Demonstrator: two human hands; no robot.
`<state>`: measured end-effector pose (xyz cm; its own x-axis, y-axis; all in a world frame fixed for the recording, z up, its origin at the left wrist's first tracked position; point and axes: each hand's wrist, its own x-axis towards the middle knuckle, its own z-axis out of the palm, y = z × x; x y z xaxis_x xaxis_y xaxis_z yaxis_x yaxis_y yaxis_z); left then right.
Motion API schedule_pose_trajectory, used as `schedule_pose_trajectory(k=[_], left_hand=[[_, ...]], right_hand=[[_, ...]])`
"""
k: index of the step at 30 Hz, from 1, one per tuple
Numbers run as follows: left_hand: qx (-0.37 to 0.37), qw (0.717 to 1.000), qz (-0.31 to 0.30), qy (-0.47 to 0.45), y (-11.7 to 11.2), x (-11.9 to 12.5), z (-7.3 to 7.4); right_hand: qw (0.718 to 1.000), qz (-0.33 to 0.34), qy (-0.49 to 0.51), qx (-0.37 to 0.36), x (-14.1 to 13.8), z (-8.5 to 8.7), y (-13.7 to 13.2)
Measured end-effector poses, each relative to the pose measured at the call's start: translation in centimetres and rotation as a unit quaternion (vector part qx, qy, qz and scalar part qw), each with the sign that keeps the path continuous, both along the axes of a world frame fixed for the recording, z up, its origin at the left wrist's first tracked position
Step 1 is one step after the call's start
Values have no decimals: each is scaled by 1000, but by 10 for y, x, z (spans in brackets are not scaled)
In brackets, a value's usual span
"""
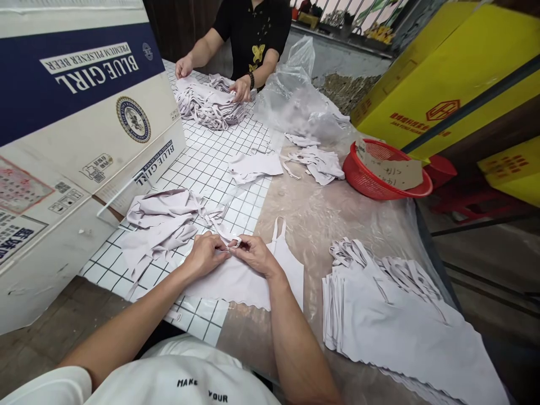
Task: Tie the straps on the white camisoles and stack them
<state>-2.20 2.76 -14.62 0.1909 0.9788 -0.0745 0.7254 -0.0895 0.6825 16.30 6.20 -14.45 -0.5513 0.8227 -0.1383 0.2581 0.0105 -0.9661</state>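
Note:
A pale lilac fabric piece with thin straps [253, 278] lies flat on the table in front of me. My left hand [206, 253] and my right hand [255, 253] meet over its upper edge, both with fingers pinched on a narrow strap [234, 243] of it. A loose heap of the same fabric pieces [162, 222] sits just left of my hands. A neat stack of flattened pieces [400, 315] lies to the right.
A large Blue Girl beer carton [80, 124] stands along the left edge. Across the table a person in black handles another fabric pile [211, 104]. A red basket [382, 174] with a paper slip, a clear plastic bag [295, 95] and yellow boxes [455, 79] are at right.

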Motion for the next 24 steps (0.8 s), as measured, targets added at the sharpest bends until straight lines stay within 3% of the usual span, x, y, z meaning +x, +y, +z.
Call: schedule_pose_trajectory(k=[9, 24], left_hand=[[-29, 999, 14, -23, -1, 2, 9], [-24, 999, 1, -21, -1, 1, 4]], right_hand=[[999, 17, -26, 42, 1, 0, 0], [970, 92, -84, 208, 1, 4, 1]])
